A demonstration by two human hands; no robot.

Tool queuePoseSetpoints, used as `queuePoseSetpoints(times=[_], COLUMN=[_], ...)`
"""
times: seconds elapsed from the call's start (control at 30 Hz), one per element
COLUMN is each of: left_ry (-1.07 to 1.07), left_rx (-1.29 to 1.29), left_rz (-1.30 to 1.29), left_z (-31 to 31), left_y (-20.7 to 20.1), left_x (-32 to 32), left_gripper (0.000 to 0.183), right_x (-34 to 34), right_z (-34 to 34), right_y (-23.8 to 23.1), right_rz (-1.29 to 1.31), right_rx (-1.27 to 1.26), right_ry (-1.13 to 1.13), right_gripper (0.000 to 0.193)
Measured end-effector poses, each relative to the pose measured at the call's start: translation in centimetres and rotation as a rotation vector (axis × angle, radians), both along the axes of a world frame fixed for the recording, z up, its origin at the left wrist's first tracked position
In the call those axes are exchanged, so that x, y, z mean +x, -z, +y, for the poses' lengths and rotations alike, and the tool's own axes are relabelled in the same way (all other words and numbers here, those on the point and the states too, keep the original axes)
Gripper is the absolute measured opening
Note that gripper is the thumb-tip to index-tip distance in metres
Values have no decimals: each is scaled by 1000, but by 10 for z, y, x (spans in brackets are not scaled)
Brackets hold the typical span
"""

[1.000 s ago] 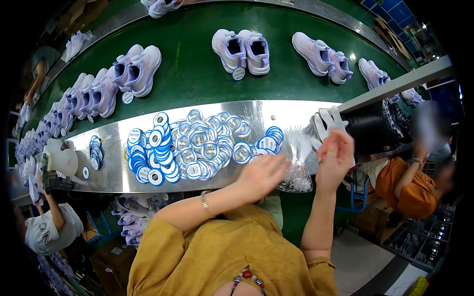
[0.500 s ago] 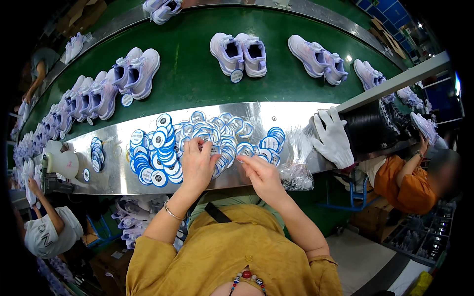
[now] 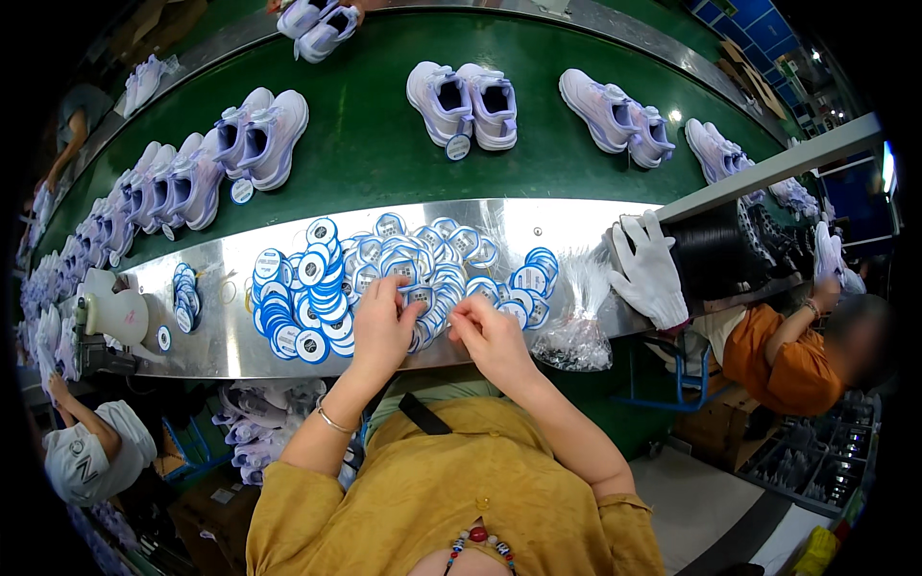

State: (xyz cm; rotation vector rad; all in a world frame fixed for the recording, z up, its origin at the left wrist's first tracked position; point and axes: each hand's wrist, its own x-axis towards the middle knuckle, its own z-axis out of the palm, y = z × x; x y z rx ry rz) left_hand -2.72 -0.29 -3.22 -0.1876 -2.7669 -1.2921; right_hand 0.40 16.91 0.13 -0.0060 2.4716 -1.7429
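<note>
My left hand [image 3: 382,322] is over a spread pile of round blue-and-white hang tags [image 3: 322,298]. Its curled fingers and thumb close on one round tag, most of which is lost among the others. Just to the right, my right hand [image 3: 495,338] is closed in a pinch near the pile's front edge. What its fingertips hold is too small to make out. A bundle of clear plastic fasteners [image 3: 576,331] lies on the metal ledge [image 3: 216,341], right of the tags. Beside the bundle lies a white glove [image 3: 645,269].
Pale lilac sneakers stand on the green conveyor [image 3: 355,144], including a tagged pair [image 3: 461,106] ahead and a long row [image 3: 197,182] at left. A small tag stack [image 3: 185,298] and a white container [image 3: 117,312] occupy the ledge's left. A metal bar [image 3: 768,168] crosses at right. Co-workers sit on both sides.
My right hand has moved left, closer to my left hand, its fingers pinched tighter. My left hand stays nearly in place. At the far side, a hand now touches a sneaker pair.
</note>
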Motion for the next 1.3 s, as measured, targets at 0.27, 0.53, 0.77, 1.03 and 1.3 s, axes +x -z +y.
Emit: queuePoseSetpoints(times=[0.27, 0.53, 0.77, 1.03, 1.3], left_ry=[18, 45, 159, 36, -44], left_rx=[384, 403, 655, 965, 394], left_rz=[-52, -46, -252, -609, -44], left_z=[-7, -3, -14, -24, -59], left_y=[-12, -23, -23, -23, -28], left_x=[2, 13, 19, 22, 7], left_gripper=[12, 7, 9, 12, 12], right_x=[-13, -18, -18, -5, -8], right_z=[-26, -32, -16, -23, -31], right_y=[-2, 3, -6, -7, -14], right_rz=[158, 185, -163, 150, 61], right_rx=[102, 148, -134, 43, -19], right_ry=[80, 29, -165, -279, -212], right_gripper=[10, 8, 12, 14, 8])
